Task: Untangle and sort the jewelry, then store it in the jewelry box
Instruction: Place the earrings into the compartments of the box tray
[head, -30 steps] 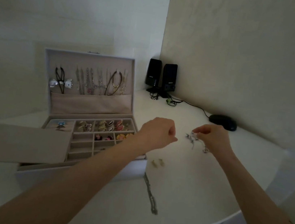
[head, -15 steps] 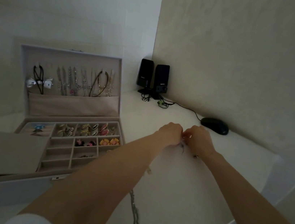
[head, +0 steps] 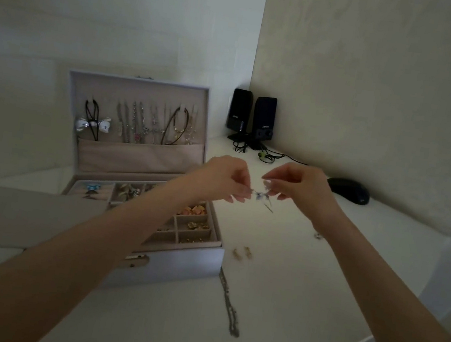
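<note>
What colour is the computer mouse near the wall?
The oval computer mouse is black; the head view shows it best.

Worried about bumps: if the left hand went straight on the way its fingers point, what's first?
Likely the right hand, just across the small jewelry piece the left hand also pinches; depth unclear.

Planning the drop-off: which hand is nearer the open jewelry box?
Left. The left hand hovers at the right side of the jewelry box, its forearm crossing the compartments. The right hand is farther right, toward the mouse. Both pinch the tangled jewelry.
</note>
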The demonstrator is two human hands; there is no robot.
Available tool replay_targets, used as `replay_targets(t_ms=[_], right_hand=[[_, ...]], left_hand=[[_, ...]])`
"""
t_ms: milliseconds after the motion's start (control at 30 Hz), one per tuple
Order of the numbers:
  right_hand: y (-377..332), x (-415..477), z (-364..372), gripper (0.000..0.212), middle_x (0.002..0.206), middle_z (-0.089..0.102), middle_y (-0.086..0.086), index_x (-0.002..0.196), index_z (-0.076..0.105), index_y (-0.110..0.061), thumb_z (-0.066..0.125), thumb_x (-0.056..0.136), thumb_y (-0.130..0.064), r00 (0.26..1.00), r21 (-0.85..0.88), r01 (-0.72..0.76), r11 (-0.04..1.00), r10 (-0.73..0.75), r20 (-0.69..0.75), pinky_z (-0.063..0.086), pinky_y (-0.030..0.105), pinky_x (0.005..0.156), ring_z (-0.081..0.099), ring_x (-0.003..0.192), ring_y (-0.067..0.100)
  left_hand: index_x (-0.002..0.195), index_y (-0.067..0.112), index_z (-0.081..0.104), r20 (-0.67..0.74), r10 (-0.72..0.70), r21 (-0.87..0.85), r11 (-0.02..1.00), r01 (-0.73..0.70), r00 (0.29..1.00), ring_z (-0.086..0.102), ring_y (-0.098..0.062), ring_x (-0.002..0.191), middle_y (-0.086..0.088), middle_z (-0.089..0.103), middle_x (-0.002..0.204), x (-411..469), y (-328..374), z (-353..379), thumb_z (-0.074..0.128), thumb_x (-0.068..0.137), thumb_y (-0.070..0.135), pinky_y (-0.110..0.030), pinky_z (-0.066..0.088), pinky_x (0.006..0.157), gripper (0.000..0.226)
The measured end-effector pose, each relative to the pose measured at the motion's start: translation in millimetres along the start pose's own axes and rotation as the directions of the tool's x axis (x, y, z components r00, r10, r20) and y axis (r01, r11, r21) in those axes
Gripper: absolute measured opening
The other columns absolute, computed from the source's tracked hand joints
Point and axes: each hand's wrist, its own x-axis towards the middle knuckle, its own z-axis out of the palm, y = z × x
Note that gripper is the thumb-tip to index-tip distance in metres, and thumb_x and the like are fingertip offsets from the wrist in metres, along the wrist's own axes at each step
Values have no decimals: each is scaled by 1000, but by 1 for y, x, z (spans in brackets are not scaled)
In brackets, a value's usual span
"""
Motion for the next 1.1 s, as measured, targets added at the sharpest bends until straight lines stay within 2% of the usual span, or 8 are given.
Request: replay_targets(t_ms=[167,333,433,567,700,800,967,1100], right_hand=[[-34,-19,29,7,73,71,6,83,71,-11,71,81,-4,990,123,47,991,-63,127,55,21,65,70,69,16],[-55,-32,53,6,76,71,8,86,69,-7,69,82,-3,972,192,51,980,-93,214,56,21,65,71,68,18],[-60,-37,67,7,75,69,9,85,69,-5,69,81,0,962,232,37,972,-97,255,54,19,62,70,64,16],[-61,-39,82,8,78,68,14,84,68,-5,69,81,2,957,246,37,969,-105,270,56,22,62,70,65,19],[-59,-38,90,7,84,69,20,88,68,-1,68,82,2,948,253,15,967,-94,303,57,24,62,71,67,21],[-57,-39,95,7,84,69,20,88,68,0,68,81,3,947,256,-6,967,-77,312,59,27,63,71,68,23],[-57,-41,105,8,86,69,20,86,65,-2,68,81,3,938,250,-41,967,-49,344,60,34,70,72,74,28],[-57,-43,111,10,85,68,17,84,62,-1,68,80,7,917,342,-132,930,-16,398,60,34,73,72,77,30]], left_hand=[[81,14,58,-89,-29,33,999,32,996,59,6,53,10,67,63,-74,-15,-34,69,83,18,-9,45,53,12],[78,10,61,-194,-79,20,996,84,978,67,-10,68,-4,71,74,-118,-43,-49,75,76,18,-23,52,65,16],[74,17,62,-220,-69,71,994,87,973,64,-9,68,-1,69,74,-130,-58,-51,74,77,17,-29,51,68,13],[75,19,64,-196,-33,162,985,66,980,61,-2,74,6,66,77,-132,-68,-51,72,80,15,-14,47,66,11],[70,27,64,-179,16,273,962,34,984,56,-5,82,10,60,77,-127,-68,-44,74,79,16,-12,43,66,16],[77,24,70,-132,34,394,919,21,991,55,-9,72,10,55,79,-124,-66,-38,73,80,20,-9,38,63,6],[81,27,63,-238,16,234,971,41,971,56,1,79,8,63,74,-128,-70,-44,72,80,11,-11,42,64,18],[77,28,61,-324,46,236,971,33,945,55,-3,78,11,60,70,-130,-75,-48,68,83,11,-11,40,64,20]])
